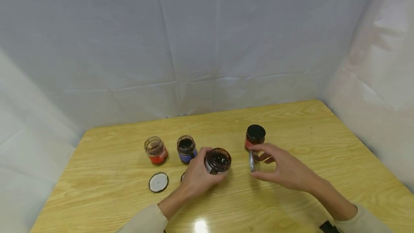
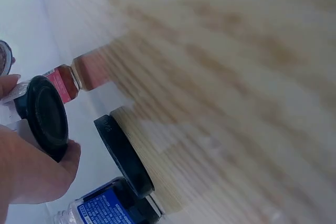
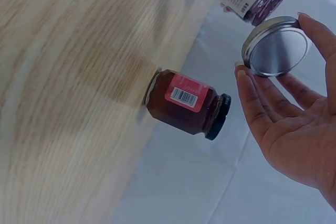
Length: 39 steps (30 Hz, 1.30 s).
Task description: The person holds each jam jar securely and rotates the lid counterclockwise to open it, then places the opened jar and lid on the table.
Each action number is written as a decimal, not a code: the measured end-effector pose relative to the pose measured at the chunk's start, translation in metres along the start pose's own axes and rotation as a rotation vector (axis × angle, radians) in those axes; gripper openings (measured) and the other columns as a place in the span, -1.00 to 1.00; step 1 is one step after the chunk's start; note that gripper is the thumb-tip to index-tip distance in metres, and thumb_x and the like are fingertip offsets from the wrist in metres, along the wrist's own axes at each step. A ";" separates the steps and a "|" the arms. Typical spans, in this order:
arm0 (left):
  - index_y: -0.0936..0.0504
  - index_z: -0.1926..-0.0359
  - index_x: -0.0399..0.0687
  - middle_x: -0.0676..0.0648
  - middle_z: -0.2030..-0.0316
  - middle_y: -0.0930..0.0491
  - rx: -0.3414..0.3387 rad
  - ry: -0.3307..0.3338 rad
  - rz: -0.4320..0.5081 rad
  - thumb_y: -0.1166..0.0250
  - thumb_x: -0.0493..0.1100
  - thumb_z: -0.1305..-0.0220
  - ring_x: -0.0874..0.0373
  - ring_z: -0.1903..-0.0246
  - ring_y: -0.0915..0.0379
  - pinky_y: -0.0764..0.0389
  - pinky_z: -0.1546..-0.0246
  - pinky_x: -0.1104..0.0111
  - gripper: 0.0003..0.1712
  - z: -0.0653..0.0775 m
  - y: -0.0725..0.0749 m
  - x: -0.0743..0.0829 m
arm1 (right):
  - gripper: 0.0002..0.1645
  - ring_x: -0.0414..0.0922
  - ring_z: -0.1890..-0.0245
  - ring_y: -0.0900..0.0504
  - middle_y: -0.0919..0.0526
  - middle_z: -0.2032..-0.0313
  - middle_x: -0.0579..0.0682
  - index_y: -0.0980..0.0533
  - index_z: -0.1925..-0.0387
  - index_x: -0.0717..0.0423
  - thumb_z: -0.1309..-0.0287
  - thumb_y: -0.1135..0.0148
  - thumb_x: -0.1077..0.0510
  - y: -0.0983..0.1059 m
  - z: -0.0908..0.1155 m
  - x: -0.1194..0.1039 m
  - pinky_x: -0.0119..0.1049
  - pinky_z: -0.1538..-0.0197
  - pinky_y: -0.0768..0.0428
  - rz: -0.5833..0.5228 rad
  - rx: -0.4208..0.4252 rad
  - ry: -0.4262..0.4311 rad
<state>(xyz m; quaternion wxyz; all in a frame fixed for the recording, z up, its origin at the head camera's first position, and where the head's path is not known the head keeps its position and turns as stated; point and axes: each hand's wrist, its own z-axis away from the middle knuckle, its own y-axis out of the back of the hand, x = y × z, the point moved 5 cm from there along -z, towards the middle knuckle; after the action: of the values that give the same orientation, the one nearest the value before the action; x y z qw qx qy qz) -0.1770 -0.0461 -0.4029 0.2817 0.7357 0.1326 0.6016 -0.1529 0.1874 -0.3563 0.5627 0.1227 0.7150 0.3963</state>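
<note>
My left hand (image 1: 201, 175) grips an open glass jar (image 1: 218, 161) of dark contents, its mouth tipped toward me. The left wrist view shows the dark base of this jar above the table. My right hand (image 1: 284, 168) pinches a metal lid (image 1: 253, 161) on edge between thumb and fingers; its silvery inside (image 3: 280, 52) faces the right wrist camera. Between the held jar and the lid there is a gap. Just behind the right hand stands a capped jar (image 1: 255, 135) with a black lid and red label, its barcode showing in the right wrist view.
Left of the held jar stand two uncapped jars, one blue-labelled (image 1: 186, 149), one red-labelled (image 1: 156, 150). A lid (image 1: 158, 182) lies inside-up in front of them. Another lid (image 2: 125, 156) is mostly hidden behind my left hand in the head view. White sheeting (image 1: 200, 46) surrounds the wooden table (image 1: 106, 182).
</note>
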 end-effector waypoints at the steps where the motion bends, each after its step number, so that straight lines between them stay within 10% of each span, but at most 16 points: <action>1: -0.36 -0.19 -0.01 -0.05 0.09 -0.57 0.000 0.004 -0.006 -0.54 0.10 0.14 0.08 0.09 -0.50 -0.49 0.09 0.12 -0.13 -0.001 -0.001 -0.001 | -0.20 -0.11 0.04 -0.52 -0.49 -0.05 -0.15 -0.34 -0.28 -0.13 -0.02 -0.39 -0.20 0.000 0.000 0.001 -0.04 0.03 -0.53 0.000 0.000 -0.003; 39: -0.27 -0.23 -0.19 -0.25 0.02 -0.52 -0.030 0.059 -0.138 -0.50 0.06 0.06 -0.10 0.07 -0.49 -0.51 0.09 0.09 -0.09 -0.042 -0.018 -0.009 | -0.17 -0.01 0.02 -0.54 -0.48 -0.07 -0.03 -0.34 -0.25 0.02 -0.01 -0.39 -0.22 -0.008 -0.003 0.012 0.00 0.02 -0.52 -0.004 -0.032 -0.026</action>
<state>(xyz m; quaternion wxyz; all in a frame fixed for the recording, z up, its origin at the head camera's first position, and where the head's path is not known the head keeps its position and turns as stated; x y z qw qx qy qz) -0.2166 -0.0256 -0.4151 0.3295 0.7024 0.1821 0.6040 -0.1571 0.1887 -0.3705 0.5748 0.1175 0.7013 0.4049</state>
